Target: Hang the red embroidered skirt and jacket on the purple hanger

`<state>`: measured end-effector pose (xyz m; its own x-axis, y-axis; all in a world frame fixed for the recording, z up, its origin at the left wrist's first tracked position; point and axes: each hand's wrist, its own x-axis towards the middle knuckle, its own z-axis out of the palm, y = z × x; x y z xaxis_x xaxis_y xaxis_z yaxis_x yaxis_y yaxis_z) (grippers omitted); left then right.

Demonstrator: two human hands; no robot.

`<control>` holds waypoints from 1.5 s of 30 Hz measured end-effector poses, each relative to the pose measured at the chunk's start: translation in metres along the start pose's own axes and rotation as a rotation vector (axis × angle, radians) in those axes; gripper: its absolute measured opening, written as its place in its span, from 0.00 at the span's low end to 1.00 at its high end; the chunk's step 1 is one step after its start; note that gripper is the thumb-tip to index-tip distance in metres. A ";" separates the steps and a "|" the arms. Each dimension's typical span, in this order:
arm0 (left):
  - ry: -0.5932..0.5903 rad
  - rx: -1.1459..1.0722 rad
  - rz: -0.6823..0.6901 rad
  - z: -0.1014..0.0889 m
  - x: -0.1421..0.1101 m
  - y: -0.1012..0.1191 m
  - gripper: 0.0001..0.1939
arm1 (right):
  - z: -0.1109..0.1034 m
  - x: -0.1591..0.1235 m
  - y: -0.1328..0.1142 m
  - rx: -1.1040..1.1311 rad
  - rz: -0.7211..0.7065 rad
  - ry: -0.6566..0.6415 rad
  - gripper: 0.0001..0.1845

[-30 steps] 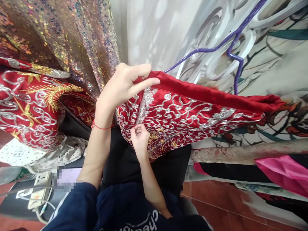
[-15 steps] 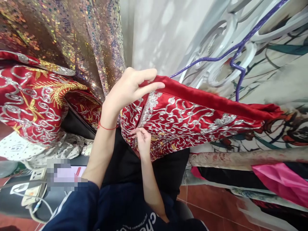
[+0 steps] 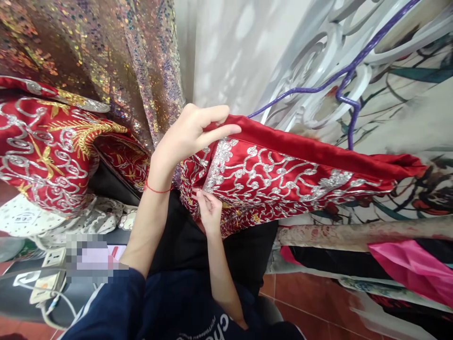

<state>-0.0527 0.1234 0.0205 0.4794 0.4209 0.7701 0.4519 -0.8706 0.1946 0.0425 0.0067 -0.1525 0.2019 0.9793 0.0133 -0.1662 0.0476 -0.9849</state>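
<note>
A red satin garment (image 3: 283, 174) with silver and gold embroidery hangs on a purple hanger (image 3: 348, 71) in front of me. My left hand (image 3: 187, 134), a red string round its wrist, is closed on the garment's upper edge, thumb under and fingers over the red lining. Below it, my right hand (image 3: 209, 210) pinches the cloth at the front opening seam, fingers pressed together on the embroidery.
A sequinned brown fabric (image 3: 106, 56) and a second red embroidered garment (image 3: 46, 146) hang at left. A white metal grille (image 3: 318, 61) stands behind. Pink cloth (image 3: 414, 264) lies at lower right, and a power strip (image 3: 42, 278) with cables at lower left over red floor tiles (image 3: 311, 302).
My right hand has shifted slightly along the seam, its fingers re-pinching the cloth. My left hand keeps its hold on the upper edge.
</note>
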 end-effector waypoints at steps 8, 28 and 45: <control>0.030 0.008 0.019 0.000 0.000 0.001 0.23 | -0.004 -0.015 -0.018 -0.241 -0.055 0.080 0.12; -0.061 -0.096 -0.015 0.000 -0.001 -0.002 0.20 | -0.001 -0.012 -0.010 0.082 0.060 0.095 0.17; -0.034 -0.098 -0.034 -0.003 0.002 0.002 0.22 | -0.012 0.005 -0.008 -0.201 0.019 0.048 0.15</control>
<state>-0.0532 0.1217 0.0244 0.4913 0.4576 0.7411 0.3934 -0.8757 0.2799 0.0560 0.0084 -0.1464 0.2475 0.9689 -0.0087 0.0248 -0.0153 -0.9996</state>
